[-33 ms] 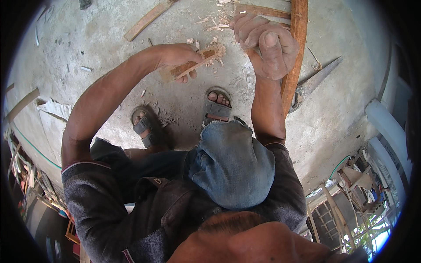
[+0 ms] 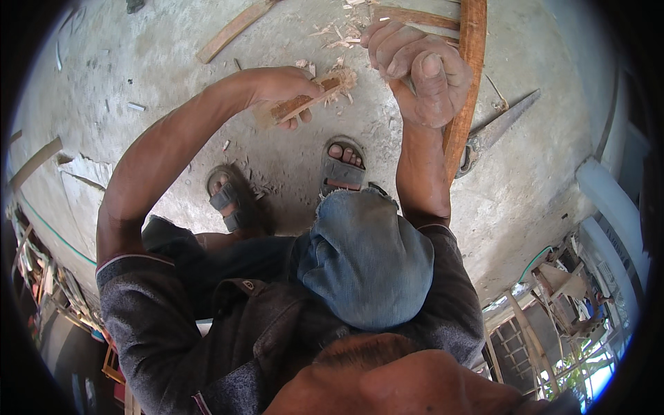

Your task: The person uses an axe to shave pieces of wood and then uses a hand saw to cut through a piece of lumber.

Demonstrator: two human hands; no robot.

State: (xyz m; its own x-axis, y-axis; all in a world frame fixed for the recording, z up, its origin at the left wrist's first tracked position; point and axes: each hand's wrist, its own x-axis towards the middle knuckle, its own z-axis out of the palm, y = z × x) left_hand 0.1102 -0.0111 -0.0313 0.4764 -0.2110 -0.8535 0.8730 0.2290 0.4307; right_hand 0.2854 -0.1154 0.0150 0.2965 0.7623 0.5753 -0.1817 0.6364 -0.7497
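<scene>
My left hand (image 2: 287, 88) is closed around a short piece of wood (image 2: 287, 109), held at a slant, with pale splinters and shavings at its upper right end. My right hand (image 2: 429, 79) is raised to the right of it, fingers curled and thumb pressed in; whatever it may grip is hidden. Behind that hand and forearm runs a long orange-brown plank (image 2: 472, 34). A handsaw (image 2: 501, 121) lies just right of the plank. Wood shavings (image 2: 339, 34) are scattered on the concrete floor (image 2: 159, 62) beyond my hands.
My sandalled feet (image 2: 342, 166) are below my hands. Loose wood strips (image 2: 232, 31) lie at the top and left. Piles of scrap wood (image 2: 41, 270) line the left edge; more wood and a lattice (image 2: 519, 346) are at lower right, beside pale curved pieces (image 2: 609, 200).
</scene>
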